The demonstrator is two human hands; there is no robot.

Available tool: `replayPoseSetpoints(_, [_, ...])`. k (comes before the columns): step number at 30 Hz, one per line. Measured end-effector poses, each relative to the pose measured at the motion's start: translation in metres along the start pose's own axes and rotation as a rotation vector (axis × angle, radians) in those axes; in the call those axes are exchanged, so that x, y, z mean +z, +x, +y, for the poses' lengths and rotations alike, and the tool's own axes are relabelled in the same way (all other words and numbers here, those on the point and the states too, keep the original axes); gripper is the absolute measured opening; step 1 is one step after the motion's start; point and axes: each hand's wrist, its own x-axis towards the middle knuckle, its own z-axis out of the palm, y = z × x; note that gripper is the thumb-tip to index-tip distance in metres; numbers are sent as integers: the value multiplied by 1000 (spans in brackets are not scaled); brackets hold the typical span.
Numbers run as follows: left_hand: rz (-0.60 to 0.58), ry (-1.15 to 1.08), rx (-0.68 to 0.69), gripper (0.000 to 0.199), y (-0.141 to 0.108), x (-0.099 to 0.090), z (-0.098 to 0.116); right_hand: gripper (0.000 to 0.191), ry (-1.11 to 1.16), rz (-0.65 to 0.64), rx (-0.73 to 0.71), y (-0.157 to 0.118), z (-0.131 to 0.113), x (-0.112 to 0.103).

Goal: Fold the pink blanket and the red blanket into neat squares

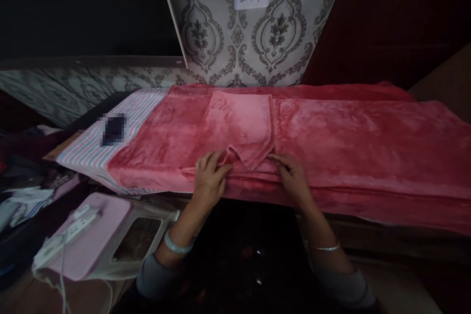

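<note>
Fleece blanket (353, 142) still mostly spread flat, one flap (237, 127) folded over; left grip (209, 179) and right grip (292, 176) pinching the flap's lower edge

Your left hand (209, 180) grips the folded pink fleece cloth (237, 127) near its lower corner, while your right hand (293, 176) touches its other edge, above the red fleece blanket (368, 142).

A plush fleece blanket (353, 142) is coral pink; a white sheet (110, 157) is striped blue and pink; pale wallpaper (235, 24) is printed with grey damask.
</note>
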Motion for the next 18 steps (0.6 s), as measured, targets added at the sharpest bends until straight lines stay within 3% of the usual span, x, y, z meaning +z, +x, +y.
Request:
replayPoseSetpoints(3, [-21, -2, -47, 27, 5, 0, -3, 35, -66, -7, -24, -1, 3, 0])
replayPoseSetpoints(7, [-110, 41, -130, 27, 18, -2, -6, 32, -126, 77, -55, -2, 6, 3])
replayPoseSetpoints(10, [-148, 18, -98, 28, 27, -4, -9, 26, -137, 123, -78, -3, 5, 4])
replayPoseSetpoints(14, [-140, -50, -15, 32, 31, -5, -16, 25, -142, 67, -121, -4, 2, 1])
replayPoseSetpoints(18, [-183, -73, -39, 27, 29, -3, -24, 24, -191, -12, -167, -6, 5, -5])
